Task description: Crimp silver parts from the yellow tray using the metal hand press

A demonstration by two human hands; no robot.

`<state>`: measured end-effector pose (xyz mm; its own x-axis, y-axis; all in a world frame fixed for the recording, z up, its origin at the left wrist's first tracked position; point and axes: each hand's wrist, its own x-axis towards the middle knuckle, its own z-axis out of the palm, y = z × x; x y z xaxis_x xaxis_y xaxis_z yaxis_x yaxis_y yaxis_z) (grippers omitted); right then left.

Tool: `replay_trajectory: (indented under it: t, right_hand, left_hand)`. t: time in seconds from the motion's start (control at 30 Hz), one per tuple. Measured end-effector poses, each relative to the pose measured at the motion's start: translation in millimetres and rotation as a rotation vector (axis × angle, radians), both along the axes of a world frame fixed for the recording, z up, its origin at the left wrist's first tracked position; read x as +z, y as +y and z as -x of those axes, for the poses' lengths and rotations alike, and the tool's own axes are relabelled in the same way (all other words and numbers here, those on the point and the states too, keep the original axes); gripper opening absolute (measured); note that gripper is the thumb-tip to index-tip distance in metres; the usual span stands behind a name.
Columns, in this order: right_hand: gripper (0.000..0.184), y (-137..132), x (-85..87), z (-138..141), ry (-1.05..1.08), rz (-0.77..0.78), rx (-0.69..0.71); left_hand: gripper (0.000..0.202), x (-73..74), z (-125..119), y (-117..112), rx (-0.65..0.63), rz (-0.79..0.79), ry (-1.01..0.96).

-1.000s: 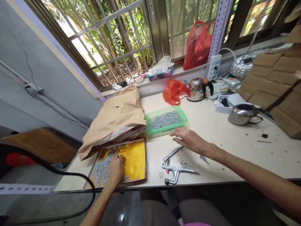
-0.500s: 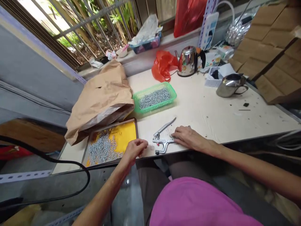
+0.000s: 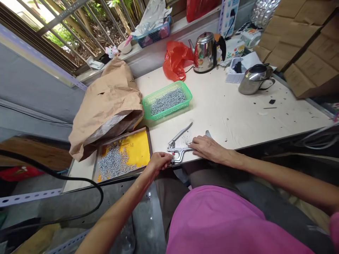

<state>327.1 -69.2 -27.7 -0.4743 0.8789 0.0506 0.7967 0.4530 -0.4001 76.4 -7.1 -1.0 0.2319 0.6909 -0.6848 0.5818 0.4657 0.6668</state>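
Snap-fastener pliers [image 3: 180, 150] lie on the table near its front edge, their upper handle raised and the jaw facing left. My right hand [image 3: 208, 148] rests over the lower handle, fingers curled on it; a grey end sticks out behind the hand. My left hand [image 3: 160, 161] is pinched at the jaw. Whatever its fingertips hold is too small or hidden to tell. To its left, a shallow tray [image 3: 148, 141] with a yellow bottom carries many small silvery metal pieces [image 3: 113, 162]. Behind it, a green basket [image 3: 189, 97] contains more of these pieces.
A brown paper bag [image 3: 106, 106] slumps at the left beside the tray. Toward the back stand a red plastic bag [image 3: 174, 61], a steel kettle [image 3: 204, 53] and a steel pitcher [image 3: 254, 81]. Cardboard [image 3: 304, 46] leans at the right. A black cable [image 3: 66, 179] hangs at lower left.
My left hand has moved right to the pliers' jaw. My right hand stays on the lower handle. The camera view has shifted, so the table objects appear higher and farther left.
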Motion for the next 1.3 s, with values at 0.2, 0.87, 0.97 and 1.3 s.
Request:
replay_trajectory:
  t: [0.2, 0.87, 0.97, 1.3]
  right_hand:
    - [0.021, -1, 1.4, 0, 0.002, 0.009, -0.008]
    - [0.058, 52, 31.5, -7, -0.242, 0.045, 0.054]
    - [0.038, 44, 27.0, -6, -0.193, 0.022, 0.066]
    - [0.064, 22, 30.0, -11, -0.187, 0.071, -0.106]
  left_hand:
    - [0.03, 5.0, -1, 7, -0.115, 0.059, 0.052]
    - [0.029, 11.0, -3, 5, -0.172, 0.018, 0.186]
    - [0.024, 17.8, -11, -5, -0.309, -0.347, 0.402]
    - [0.072, 2.0, -69, 11, -0.994, -1.031, 0.378]
